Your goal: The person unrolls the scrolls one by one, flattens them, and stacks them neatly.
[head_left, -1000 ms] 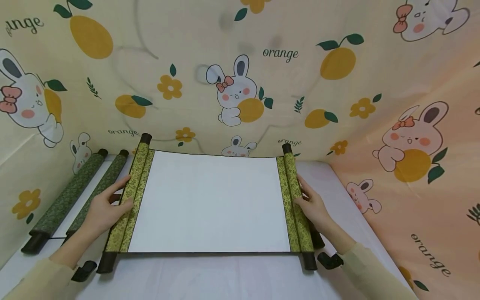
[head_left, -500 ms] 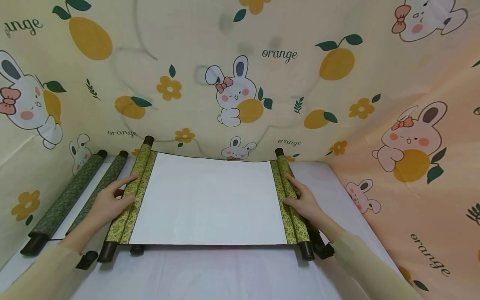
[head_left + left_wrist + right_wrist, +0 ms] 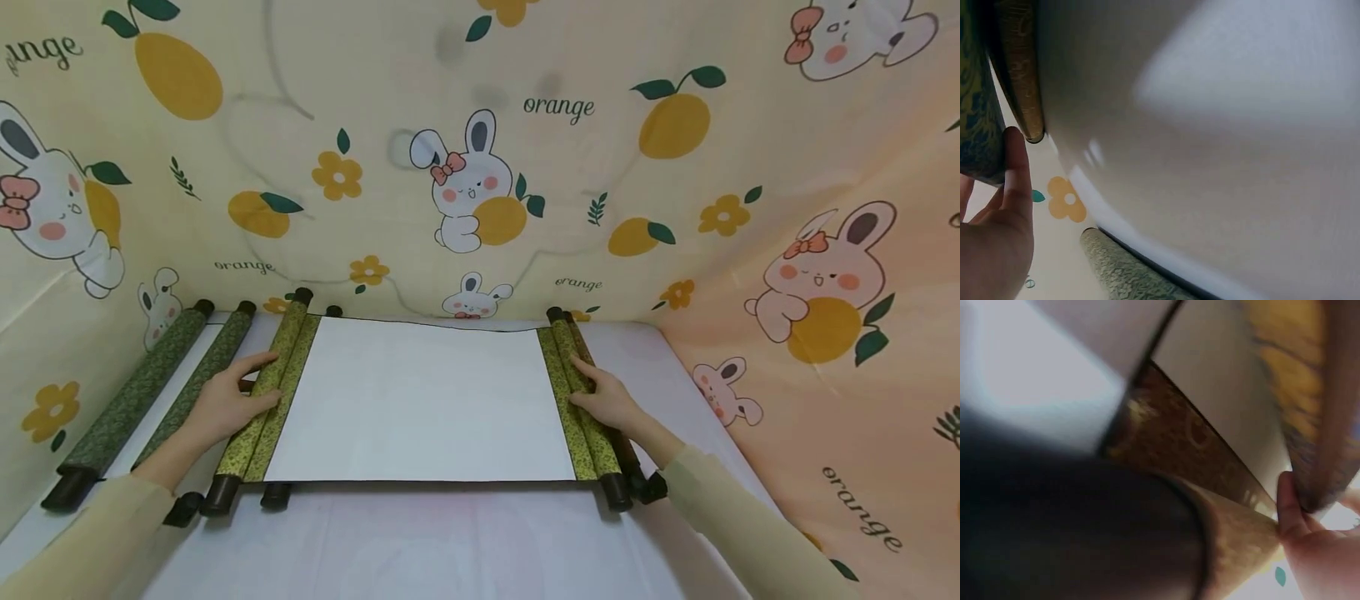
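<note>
A partly unrolled scroll (image 3: 427,400) with blank white paper and yellow-green patterned rollers is stretched between both hands. My left hand (image 3: 236,400) grips its left roller, thumb on the near face and fingers around the outer side. Likewise, my right hand (image 3: 611,400) grips the right roller (image 3: 581,392). Beneath it lies another scroll with brown patterned borders (image 3: 1185,437), mostly hidden; one brown roller (image 3: 1019,69) shows in the left wrist view. Black end caps (image 3: 276,497) poke out below the held scroll's lower edge.
Two dark green patterned rollers (image 3: 138,400) of another scroll lie at the left of the white-covered table (image 3: 450,550). A cloth backdrop (image 3: 375,83) printed with rabbits and oranges rises behind and at both sides.
The held scroll has come down nearer the table and the brown scroll. My right hand has moved left, my left hand slightly right, so the rollers stand closer together. Both grips stay.
</note>
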A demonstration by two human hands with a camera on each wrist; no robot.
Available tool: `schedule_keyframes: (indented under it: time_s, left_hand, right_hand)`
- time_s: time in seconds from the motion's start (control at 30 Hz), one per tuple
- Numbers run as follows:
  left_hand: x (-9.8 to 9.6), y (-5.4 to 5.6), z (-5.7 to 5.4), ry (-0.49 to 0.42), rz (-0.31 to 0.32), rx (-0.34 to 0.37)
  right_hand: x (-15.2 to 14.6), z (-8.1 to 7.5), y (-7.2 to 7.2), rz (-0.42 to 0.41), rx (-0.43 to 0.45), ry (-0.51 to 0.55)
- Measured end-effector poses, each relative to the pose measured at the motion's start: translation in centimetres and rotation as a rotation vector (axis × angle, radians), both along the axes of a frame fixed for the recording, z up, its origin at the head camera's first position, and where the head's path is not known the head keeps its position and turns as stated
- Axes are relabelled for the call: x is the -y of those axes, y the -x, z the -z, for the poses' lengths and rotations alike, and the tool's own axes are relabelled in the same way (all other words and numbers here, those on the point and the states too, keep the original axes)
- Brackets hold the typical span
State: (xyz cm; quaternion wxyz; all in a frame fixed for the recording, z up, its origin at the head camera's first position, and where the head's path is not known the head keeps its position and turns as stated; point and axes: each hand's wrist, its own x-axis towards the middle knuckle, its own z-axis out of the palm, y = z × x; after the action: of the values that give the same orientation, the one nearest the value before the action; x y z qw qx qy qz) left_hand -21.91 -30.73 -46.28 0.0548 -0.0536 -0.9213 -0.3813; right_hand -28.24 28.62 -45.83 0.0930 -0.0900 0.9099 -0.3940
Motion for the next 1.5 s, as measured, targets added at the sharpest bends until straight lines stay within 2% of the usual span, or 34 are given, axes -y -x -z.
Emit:
schedule_keyframes:
  time_s: [0.3, 0.6, 0.83, 0.97, 1.23, 1.5]
  left_hand:
    - [0.4, 0.6, 0.6, 0.026, 0.011, 0.059]
    - [0.5, 1.7, 1.0, -0.002, 0.079, 0.107]
    - [0.5, 1.9, 1.5, 0.003, 0.088, 0.150]
    - [0.3, 1.8, 1.6, 0.039, 0.095, 0.149]
    - [0.1, 1.6, 1.5, 0.094, 0.101, 0.152]
    - [0.3, 1.5, 1.5, 0.126, 0.115, 0.168]
  right_hand:
    - [0.0, -0.5, 1.2, -0.066, -0.003, -0.123]
    - [0.0, -0.3, 2.3, -0.112, -0.050, -0.209]
    - [0.2, -0.3, 2.1, -0.108, -0.041, -0.322]
    - [0.3, -0.2, 2.1, -0.098, -0.028, -0.338]
    - [0.2, 0.3, 2.0, -0.089, -0.061, -0.325]
    - [0.3, 0.1, 1.7, -0.075, -0.069, -0.393]
